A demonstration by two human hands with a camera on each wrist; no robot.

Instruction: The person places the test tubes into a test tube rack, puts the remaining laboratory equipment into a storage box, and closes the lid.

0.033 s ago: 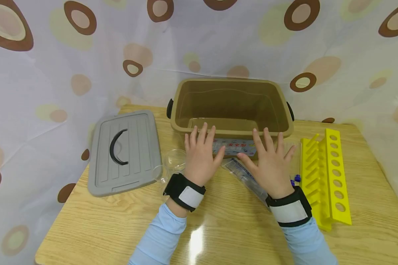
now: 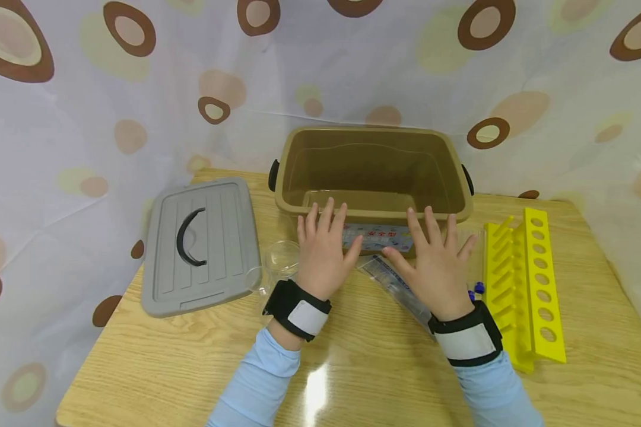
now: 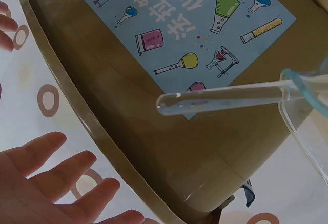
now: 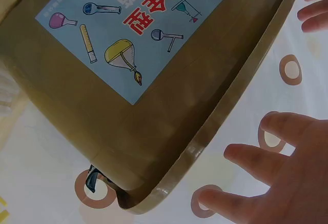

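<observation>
Both hands are held up before a brown plastic box (image 2: 374,214), fingers straight and spread, holding nothing. In the head view the left hand (image 2: 321,258) overlaps the box's front left and the right hand (image 2: 439,270) its front right. Background shows between the rim and the left hand (image 3: 56,183) in the left wrist view, and likewise beside the right hand (image 4: 287,167) in the right wrist view. The box stands uncovered, its visible inside bare. A blue printed label (image 2: 376,237) is on its front. Clear round glassware (image 2: 282,258) lies beside the left hand.
A grey lid (image 2: 219,237) with a black handle lies at the left. Between the hands is a clear packet (image 2: 395,287). At the right stands a yellow rack (image 2: 545,296) with holes and pegs, small blue caps (image 2: 479,287) beside it. A patterned curtain (image 2: 352,77) hangs behind.
</observation>
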